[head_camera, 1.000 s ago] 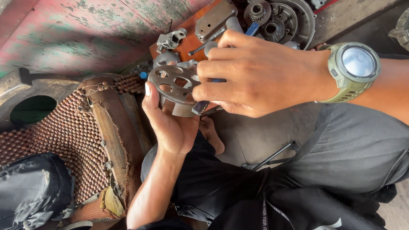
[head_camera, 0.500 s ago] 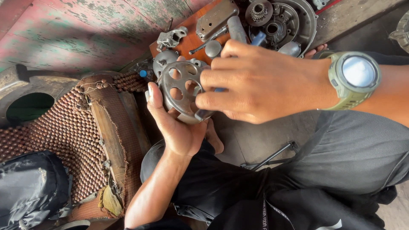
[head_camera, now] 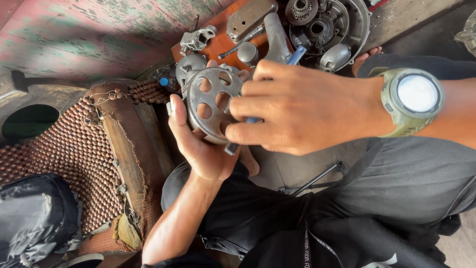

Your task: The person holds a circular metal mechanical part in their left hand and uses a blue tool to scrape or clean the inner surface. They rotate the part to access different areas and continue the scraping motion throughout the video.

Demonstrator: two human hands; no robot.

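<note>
My left hand (head_camera: pixel 203 144) cups a round grey metal disc (head_camera: pixel 212 101) with several round holes, held up over my lap with its face tilted toward the camera. My right hand (head_camera: pixel 302 106), with an olive-green watch (head_camera: pixel 411 101) on its wrist, reaches across the disc's right edge. It grips a blue-handled tool (head_camera: pixel 296 55) whose dark tip pokes out below the fingers against the disc.
Behind the hands an orange board (head_camera: pixel 218 42) carries several grey engine parts, with a round engine casing with a gear (head_camera: pixel 327 25) at the back. A beaded brown seat mat (head_camera: pixel 74 149) and a black bag (head_camera: pixel 34 218) lie to the left. My dark trousers (head_camera: pixel 372 198) fill the lower right.
The disc has turned from nearly flat to face the camera more. My right hand has shifted right and lower across its edge while the left hand keeps cupping it.
</note>
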